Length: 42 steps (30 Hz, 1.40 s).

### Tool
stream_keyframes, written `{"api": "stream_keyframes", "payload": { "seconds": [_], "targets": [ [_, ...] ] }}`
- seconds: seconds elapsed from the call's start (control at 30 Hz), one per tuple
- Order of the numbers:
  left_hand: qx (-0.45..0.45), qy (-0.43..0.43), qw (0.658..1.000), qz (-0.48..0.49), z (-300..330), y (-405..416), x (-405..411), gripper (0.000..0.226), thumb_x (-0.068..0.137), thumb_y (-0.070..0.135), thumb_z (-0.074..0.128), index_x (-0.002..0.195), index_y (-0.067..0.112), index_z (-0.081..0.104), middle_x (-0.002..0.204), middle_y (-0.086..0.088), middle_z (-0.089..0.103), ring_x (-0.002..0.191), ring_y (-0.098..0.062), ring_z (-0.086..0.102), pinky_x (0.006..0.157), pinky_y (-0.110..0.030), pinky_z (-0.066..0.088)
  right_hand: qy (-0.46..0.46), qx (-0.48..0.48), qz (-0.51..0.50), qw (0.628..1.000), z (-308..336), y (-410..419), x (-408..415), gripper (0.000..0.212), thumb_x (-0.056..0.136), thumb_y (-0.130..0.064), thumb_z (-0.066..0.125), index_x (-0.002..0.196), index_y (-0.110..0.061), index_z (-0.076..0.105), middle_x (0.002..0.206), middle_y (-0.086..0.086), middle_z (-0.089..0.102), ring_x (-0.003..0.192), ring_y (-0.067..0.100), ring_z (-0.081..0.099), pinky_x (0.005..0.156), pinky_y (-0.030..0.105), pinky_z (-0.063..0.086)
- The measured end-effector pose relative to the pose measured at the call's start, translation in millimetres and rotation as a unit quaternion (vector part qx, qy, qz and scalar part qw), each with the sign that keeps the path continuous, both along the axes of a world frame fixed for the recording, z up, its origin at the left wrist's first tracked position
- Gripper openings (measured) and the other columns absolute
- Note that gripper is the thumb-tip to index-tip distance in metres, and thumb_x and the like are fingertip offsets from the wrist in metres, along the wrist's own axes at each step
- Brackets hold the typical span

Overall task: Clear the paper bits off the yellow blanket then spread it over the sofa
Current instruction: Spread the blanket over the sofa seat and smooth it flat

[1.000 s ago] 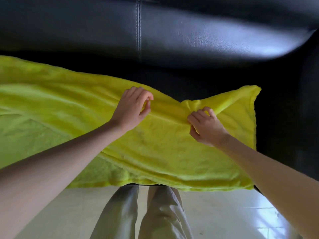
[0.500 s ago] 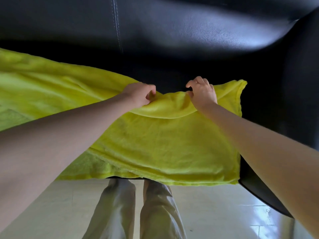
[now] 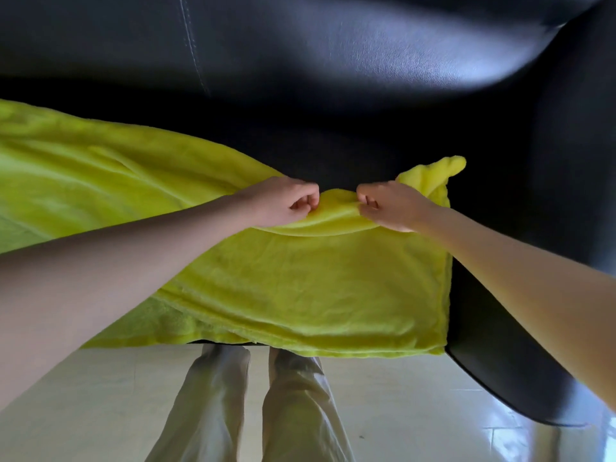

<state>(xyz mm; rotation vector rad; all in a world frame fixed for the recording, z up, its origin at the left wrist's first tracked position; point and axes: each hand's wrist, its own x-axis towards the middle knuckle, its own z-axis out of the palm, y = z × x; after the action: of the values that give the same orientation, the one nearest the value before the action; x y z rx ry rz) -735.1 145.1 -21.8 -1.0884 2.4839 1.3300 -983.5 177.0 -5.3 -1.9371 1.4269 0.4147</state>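
Note:
The yellow blanket lies across the seat of the black leather sofa, its near edge hanging over the seat front. My left hand grips the blanket's far edge with curled fingers. My right hand grips the same edge a short way to the right. Between the two hands the edge is lifted into a fold. The blanket's far right corner sticks up past my right hand. No paper bits show on the blanket.
The sofa's right armrest rises close beside the blanket's right edge. The seat behind the blanket is bare black leather. My legs in light trousers stand on a pale tiled floor in front of the sofa.
Both hands have carried the blanket's far edge away from me toward the sofa back and drawn closer together. The right corner now stands up in a bunch.

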Motion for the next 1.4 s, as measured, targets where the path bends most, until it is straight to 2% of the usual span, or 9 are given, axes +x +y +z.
{"api": "stream_keyframes", "payload": {
  "seconds": [0.2, 0.3, 0.43, 0.6, 0.83, 1.03, 1.13, 1.23, 1.4],
  "targets": [
    [-0.036, -0.031, 0.997, 0.068, -14.2, -6.8, -9.4, 0.014, 0.095, 0.025, 0.055, 0.106, 0.017, 0.056, 0.102, 0.001, 0.063, 0.081, -0.015, 0.057, 0.066, -0.025, 0.038, 0.032, 0.012, -0.206, 0.978, -18.1, -3.2, -24.4, 0.012, 0.096, -0.018, 0.043, 0.1, -0.019, 0.054, 0.088, 0.01, 0.065, 0.078, 0.028, 0.062, 0.066, 0.039, 0.053],
    [-0.021, -0.073, 0.997, 0.016, -20.4, -11.0, -17.0, 0.011, 0.092, 0.024, 0.059, 0.102, 0.021, 0.06, 0.103, 0.001, 0.063, 0.089, -0.018, 0.061, 0.068, -0.028, 0.044, 0.144, 0.015, -0.153, 0.978, -22.6, -10.2, -32.7, 0.023, 0.091, -0.009, 0.046, 0.111, -0.02, 0.052, 0.106, 0.011, 0.059, 0.092, 0.03, 0.059, 0.066, 0.035, 0.047],
    [-0.061, -0.105, 0.992, -0.033, -21.3, -11.1, -24.3, 0.021, 0.096, 0.036, 0.049, 0.109, 0.024, 0.06, 0.109, 0.001, 0.059, 0.101, -0.021, 0.057, 0.071, -0.032, 0.044, 0.26, -0.063, -0.01, 0.963, -17.9, -21.2, -38.7, 0.029, 0.089, -0.014, 0.051, 0.117, -0.019, 0.056, 0.123, 0.007, 0.051, 0.121, 0.028, 0.042, 0.098, 0.04, 0.035],
    [-0.091, -0.114, 0.987, -0.074, -22.9, -6.2, -20.9, 0.023, 0.096, 0.02, 0.047, 0.117, 0.017, 0.056, 0.115, -0.002, 0.056, 0.112, -0.023, 0.049, 0.084, -0.037, 0.047, 0.293, -0.073, 0.001, 0.953, -17.0, -25.9, -66.5, 0.037, 0.09, -0.007, 0.048, 0.126, -0.018, 0.051, 0.13, 0.008, 0.047, 0.128, 0.027, 0.038, 0.109, 0.041, 0.027],
    [-0.151, -0.012, 0.987, 0.058, -23.9, -4.8, -16.2, 0.015, 0.099, 0.023, 0.043, 0.097, 0.01, 0.05, 0.095, -0.005, 0.057, 0.087, -0.022, 0.056, 0.066, -0.033, 0.045, 0.323, -0.096, 0.008, 0.941, -12.1, -28.3, -89.4, 0.037, 0.09, -0.004, 0.048, 0.126, -0.013, 0.049, 0.125, 0.011, 0.055, 0.123, 0.03, 0.048, 0.108, 0.039, 0.031],
    [-0.231, -0.009, 0.964, 0.132, -13.9, -25.1, -15.3, 0.023, 0.103, 0.026, 0.034, 0.1, 0.006, 0.046, 0.084, -0.008, 0.059, 0.061, -0.03, 0.059, 0.048, -0.036, 0.04, 0.356, -0.068, -0.03, 0.932, -1.6, -37.7, -90.0, 0.055, 0.094, -0.005, 0.046, 0.144, -0.009, 0.025, 0.124, 0.019, 0.054, 0.111, 0.038, 0.057, 0.082, 0.043, 0.047],
    [-0.202, -0.07, 0.957, 0.196, -17.2, -40.7, -21.0, 0.026, 0.102, 0.033, 0.034, 0.107, 0.01, 0.048, 0.096, -0.011, 0.066, 0.077, -0.039, 0.063, 0.06, -0.04, 0.043, 0.365, -0.063, -0.065, 0.926, 0.9, -44.8, -95.7, 0.057, 0.092, -0.002, 0.047, 0.144, -0.008, 0.024, 0.125, 0.022, 0.049, 0.108, 0.042, 0.057, 0.069, 0.041, 0.044],
    [-0.115, -0.147, 0.939, 0.29, -25.9, -55.3, -26.4, 0.033, 0.098, 0.044, 0.041, 0.108, 0.014, 0.053, 0.104, -0.011, 0.068, 0.096, -0.037, 0.063, 0.076, -0.042, 0.047, 0.375, -0.05, -0.099, 0.92, 4.0, -51.8, -103.3, 0.055, 0.093, -0.003, 0.046, 0.144, -0.006, 0.025, 0.128, 0.024, 0.048, 0.112, 0.043, 0.054, 0.074, 0.042, 0.045],
    [-0.018, -0.052, 0.975, 0.216, -38.4, -60.4, -18.2, 0.048, 0.073, 0.073, 0.055, 0.092, 0.029, 0.06, 0.1, 0.004, 0.063, 0.098, -0.02, 0.058, 0.088, -0.04, 0.049, 0.313, 0.017, -0.1, 0.944, -10.7, -48.7, -100.6, 0.046, 0.094, -0.008, 0.048, 0.138, -0.008, 0.038, 0.127, 0.022, 0.05, 0.114, 0.04, 0.053, 0.085, 0.049, 0.052]
  ]
}}
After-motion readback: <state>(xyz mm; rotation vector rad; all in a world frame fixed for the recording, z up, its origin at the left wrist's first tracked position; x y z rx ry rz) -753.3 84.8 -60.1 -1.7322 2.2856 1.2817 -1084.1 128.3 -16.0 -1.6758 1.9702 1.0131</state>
